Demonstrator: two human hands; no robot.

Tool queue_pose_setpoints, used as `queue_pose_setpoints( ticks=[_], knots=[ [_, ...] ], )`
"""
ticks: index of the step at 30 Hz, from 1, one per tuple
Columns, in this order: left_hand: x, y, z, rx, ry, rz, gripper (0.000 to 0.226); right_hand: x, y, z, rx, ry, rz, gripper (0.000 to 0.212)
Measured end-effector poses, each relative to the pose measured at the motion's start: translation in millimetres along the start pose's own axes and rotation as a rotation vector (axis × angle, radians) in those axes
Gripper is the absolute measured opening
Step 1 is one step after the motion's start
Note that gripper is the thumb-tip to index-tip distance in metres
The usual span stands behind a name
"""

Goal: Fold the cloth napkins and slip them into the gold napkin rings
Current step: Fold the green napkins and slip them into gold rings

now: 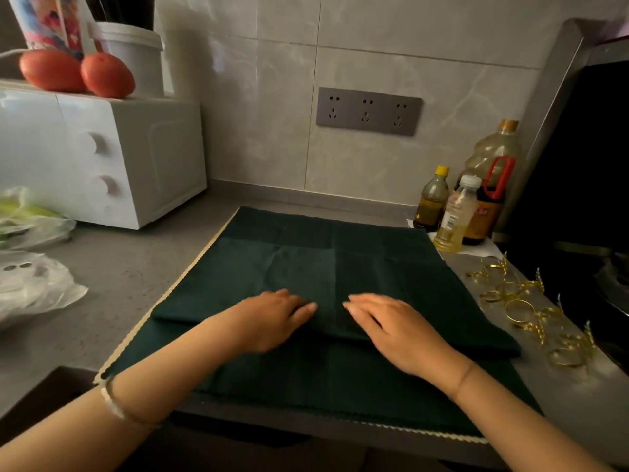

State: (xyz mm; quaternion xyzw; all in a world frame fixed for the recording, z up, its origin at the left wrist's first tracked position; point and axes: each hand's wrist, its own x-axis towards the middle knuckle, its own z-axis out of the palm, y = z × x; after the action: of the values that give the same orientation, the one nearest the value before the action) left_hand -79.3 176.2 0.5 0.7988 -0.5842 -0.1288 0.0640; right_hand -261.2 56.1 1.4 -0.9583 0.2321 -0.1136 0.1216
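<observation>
Left hand (272,321) and right hand (398,332) lying flat on folded green napkin (374,267), fingers released, gripping nothing, pressing crease so fold is holding. Gold rings (519,322) waiting just right of napkin, handy for slipping on.

- Left of the napkins (306,260), a broad strip of bare worktop (136,267) runs from the near edge to the far wall (265,131); a hand could pass there.
- Farther left, bags (30,287) lie near and a microwave (102,158) stands far, closing that side.
- Far right, three bottles (469,199) crowd the napkins' far corner.
- Right, rings (531,311) lie scattered just beside the napkins, filling the narrow strip up to a dark appliance (578,199).
- On the napkins, the left hand (272,318) and right hand (398,328) lie flat, a small gap between them.
</observation>
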Motion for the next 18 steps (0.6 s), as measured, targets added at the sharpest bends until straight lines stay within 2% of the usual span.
queue_pose_setpoints(
  ticks=[3,8,11,18],
  knots=[
    [27.8,12.9,1.6,0.049,0.147,-0.076,0.045,39.2,-18.9,13.5,-0.033,0.076,0.096,0.042],
    [53.7,17.5,34.0,0.077,0.092,-0.174,0.053,68.0,-25.1,48.0,-0.11,-0.102,0.3,0.049],
    [53.8,14.5,41.7,0.063,0.152,-0.151,0.055,55.6,-7.3,54.2,-0.108,-0.087,0.367,0.053],
    [49.3,10.1,41.2,0.08,0.121,-0.086,0.057,10.2,77.4,24.0,-0.162,-0.058,0.586,0.061]
  ],
)
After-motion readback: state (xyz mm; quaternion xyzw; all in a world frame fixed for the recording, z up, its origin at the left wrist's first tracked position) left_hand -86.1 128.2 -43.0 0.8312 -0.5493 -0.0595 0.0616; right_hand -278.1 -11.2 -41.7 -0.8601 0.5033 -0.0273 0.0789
